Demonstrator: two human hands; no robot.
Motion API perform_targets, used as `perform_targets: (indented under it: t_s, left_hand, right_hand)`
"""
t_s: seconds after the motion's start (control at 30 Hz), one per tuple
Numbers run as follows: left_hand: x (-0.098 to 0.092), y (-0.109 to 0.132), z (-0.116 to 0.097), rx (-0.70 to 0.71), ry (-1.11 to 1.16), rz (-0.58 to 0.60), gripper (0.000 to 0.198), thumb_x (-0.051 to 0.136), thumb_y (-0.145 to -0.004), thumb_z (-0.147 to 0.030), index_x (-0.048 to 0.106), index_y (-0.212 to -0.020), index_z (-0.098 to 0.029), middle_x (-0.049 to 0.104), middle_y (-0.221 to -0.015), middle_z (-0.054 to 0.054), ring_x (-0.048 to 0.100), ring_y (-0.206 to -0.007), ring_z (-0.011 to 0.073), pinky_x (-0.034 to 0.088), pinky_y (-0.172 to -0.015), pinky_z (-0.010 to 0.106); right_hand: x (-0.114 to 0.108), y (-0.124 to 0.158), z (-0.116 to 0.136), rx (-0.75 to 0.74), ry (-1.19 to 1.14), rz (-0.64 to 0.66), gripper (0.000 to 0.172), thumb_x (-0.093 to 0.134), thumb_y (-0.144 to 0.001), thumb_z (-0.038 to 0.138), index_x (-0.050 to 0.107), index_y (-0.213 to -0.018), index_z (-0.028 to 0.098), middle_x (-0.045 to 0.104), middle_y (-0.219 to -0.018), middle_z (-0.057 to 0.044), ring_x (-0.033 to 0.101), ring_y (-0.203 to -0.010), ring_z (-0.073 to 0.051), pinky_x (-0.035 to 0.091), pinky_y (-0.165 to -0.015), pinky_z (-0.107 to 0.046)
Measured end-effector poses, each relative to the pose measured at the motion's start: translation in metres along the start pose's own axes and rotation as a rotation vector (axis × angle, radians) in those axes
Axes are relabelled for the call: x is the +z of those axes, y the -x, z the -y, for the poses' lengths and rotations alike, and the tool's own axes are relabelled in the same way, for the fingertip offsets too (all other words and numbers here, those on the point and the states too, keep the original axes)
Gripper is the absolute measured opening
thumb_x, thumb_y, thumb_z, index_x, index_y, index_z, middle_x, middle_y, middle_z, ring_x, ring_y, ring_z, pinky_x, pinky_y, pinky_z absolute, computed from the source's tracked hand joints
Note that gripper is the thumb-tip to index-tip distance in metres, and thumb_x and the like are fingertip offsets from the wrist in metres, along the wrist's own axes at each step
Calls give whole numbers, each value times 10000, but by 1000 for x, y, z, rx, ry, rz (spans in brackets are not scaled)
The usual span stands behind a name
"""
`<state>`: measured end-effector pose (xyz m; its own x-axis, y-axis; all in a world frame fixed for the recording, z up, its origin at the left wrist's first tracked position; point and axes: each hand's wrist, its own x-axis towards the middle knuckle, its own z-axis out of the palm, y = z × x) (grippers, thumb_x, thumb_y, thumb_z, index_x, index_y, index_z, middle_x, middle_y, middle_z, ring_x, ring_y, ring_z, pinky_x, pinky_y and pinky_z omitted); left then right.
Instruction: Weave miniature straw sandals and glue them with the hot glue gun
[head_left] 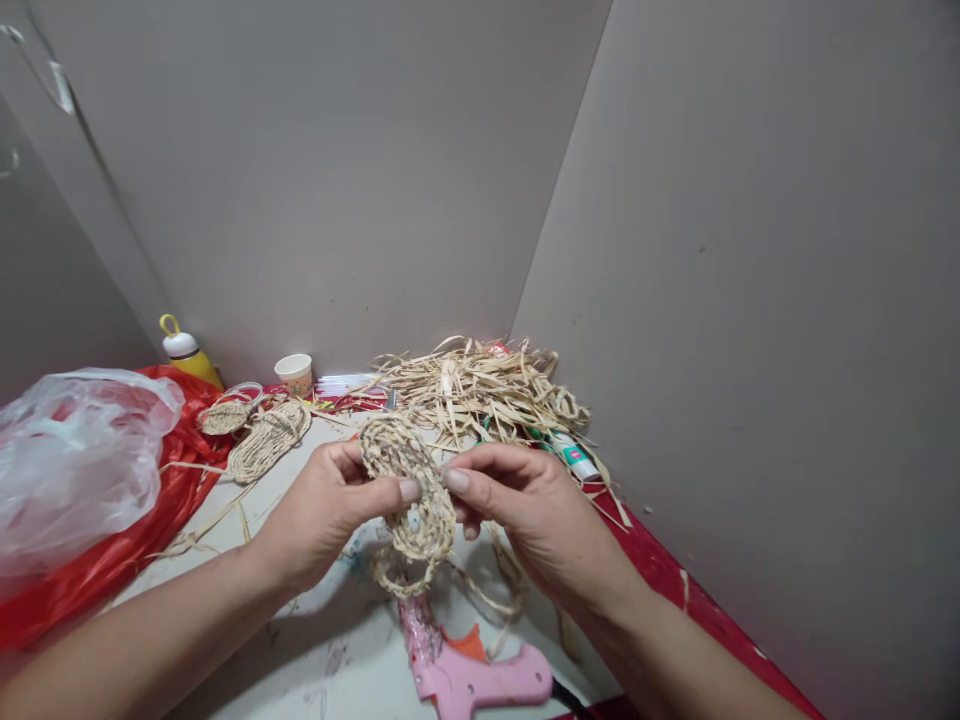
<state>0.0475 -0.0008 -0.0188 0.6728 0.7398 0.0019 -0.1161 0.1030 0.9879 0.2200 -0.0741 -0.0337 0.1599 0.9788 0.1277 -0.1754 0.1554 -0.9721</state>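
Between my two hands, raised over the work board (300, 640), is a coiled piece of straw braid (397, 450), long and narrow-waisted like a small sole. My left hand (337, 500) pinches its left edge, thumb on the front. On the right edge, my right hand (517, 500) grips it between thumb and fingers. A loose tail of braid (487, 600) loops below the coil and trails right. Just under it lies a pink glue gun (487, 675) with an orange trigger, its nozzle partly covered by the braid.
A heap of dry straw (465, 390) lies at the back, beside a white-and-green tube (576, 458). Left are another coiled braid piece (270, 440), a paper cup (294, 374), a yellow bottle (191, 352) and a clear plastic bag (82, 470) on red plastic. Grey walls (735, 300) enclose the back and right.
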Motion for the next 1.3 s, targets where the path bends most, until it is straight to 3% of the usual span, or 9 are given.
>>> perform_targets:
  t_s: [0.53, 0.77, 0.97, 1.1, 1.17, 1.3]
  left_hand:
    - [-1, 5, 6, 12, -44, 9, 119, 778, -707, -219, 696, -649, -154, 673, -608, -8, 547, -548, 98, 424, -555, 211]
    - [-2, 7, 5, 34, -98, -45, 136, 784, -684, -211, 667, -641, -155, 643, -578, -16, 544, -535, 110, 409, -523, 214]
    - [-1, 6, -1, 49, -58, -10, 140, 776, -713, -251, 688, -686, -146, 667, -639, 1, 545, -573, 104, 417, -550, 208]
    - [-4, 4, -4, 68, -50, -65, 177, 786, -704, -231, 654, -616, -152, 609, -570, -34, 509, -537, 85, 407, -536, 198]
    - [-5, 4, -6, 68, -64, -83, 183, 792, -700, -232, 652, -610, -154, 602, -562, -38, 506, -534, 84, 408, -533, 197]
    - [-3, 4, -6, 58, -89, -57, 160, 791, -707, -235, 679, -622, -158, 621, -574, -33, 515, -541, 84, 415, -538, 192]
  right_hand:
    - [1, 3, 4, 52, 56, 89, 219, 809, -700, 375, 731, -671, 172, 600, -546, 30, 513, -486, -83, 429, -497, -209]
    - [9, 2, -2, 59, -13, 110, 258, 816, -678, 426, 728, -683, 184, 602, -583, 33, 539, -489, -91, 465, -494, -219]
    - [8, -3, -5, 26, -127, 134, 183, 795, -738, 349, 737, -679, 186, 623, -567, 31, 551, -517, -82, 467, -529, -204]
    - [-1, -5, -3, -43, -142, 14, 187, 742, -798, 377, 744, -770, 192, 699, -688, -10, 584, -557, -97, 469, -516, -210]
    - [-3, -4, 0, -99, -59, -61, 170, 750, -789, 363, 734, -751, 198, 677, -648, 5, 567, -549, -98, 465, -526, -218]
    - [1, 2, 9, -99, 129, -26, 125, 777, -737, 292, 731, -669, 197, 587, -528, 36, 491, -500, -93, 418, -504, -227]
